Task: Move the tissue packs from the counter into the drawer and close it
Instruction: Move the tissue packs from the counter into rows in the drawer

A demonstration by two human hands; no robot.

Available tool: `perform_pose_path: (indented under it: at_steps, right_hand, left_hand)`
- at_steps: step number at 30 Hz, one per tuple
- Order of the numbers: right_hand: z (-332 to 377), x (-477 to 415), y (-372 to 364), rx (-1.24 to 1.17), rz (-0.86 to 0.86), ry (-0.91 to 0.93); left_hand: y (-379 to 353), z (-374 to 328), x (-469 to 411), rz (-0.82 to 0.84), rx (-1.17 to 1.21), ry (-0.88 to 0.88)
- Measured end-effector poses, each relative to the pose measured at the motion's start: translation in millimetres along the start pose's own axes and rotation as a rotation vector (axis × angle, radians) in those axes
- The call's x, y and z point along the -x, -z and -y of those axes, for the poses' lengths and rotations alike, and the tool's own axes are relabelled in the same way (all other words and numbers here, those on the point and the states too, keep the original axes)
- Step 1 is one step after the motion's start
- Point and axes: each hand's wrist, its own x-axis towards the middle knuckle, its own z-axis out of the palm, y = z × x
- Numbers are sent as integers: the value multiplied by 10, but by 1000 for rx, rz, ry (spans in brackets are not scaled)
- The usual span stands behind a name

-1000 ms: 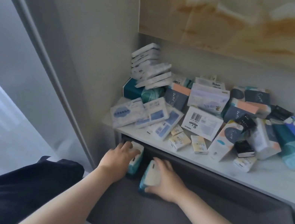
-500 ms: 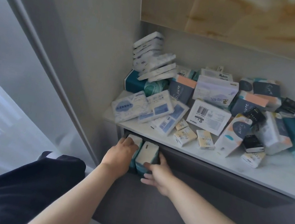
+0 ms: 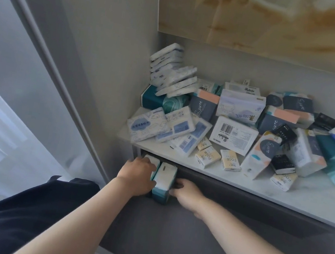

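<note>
Both hands at 2 packs, drawer's back-left corner.
Open drawer: L hand curls over left pack; R hand, fingers straight, presses right pack. Packs upright, touching. Beyond, counter w/ pile of packs.

The left hand covers most of the left tissue pack it grips — only a white corner shows. Fingertips of the right hand seem tucked behind the right tissue pack. The drawer and counter run off the right edge.
</note>
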Motion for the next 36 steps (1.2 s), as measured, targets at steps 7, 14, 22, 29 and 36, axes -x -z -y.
perform_pose_path:
  at_steps: [7, 14, 22, 29, 36]
  right_hand:
    - [504, 293, 518, 434, -285, 379]
    - [1344, -142, 840, 665, -496, 713]
    - [1922, -1041, 1025, 1206, -496, 489]
    - [2081, -1387, 986, 1055, -391, 371]
    - [1989, -1084, 990, 784, -616, 488]
  left_hand:
    - [777, -145, -359, -278, 161, 0]
    - [803, 230, -907, -409, 184, -68]
    - [849, 358, -1541, -490, 210, -146]
    - [762, 495, -1709, -482, 190, -166]
    - [842, 520, -1626, -494, 460, -231]
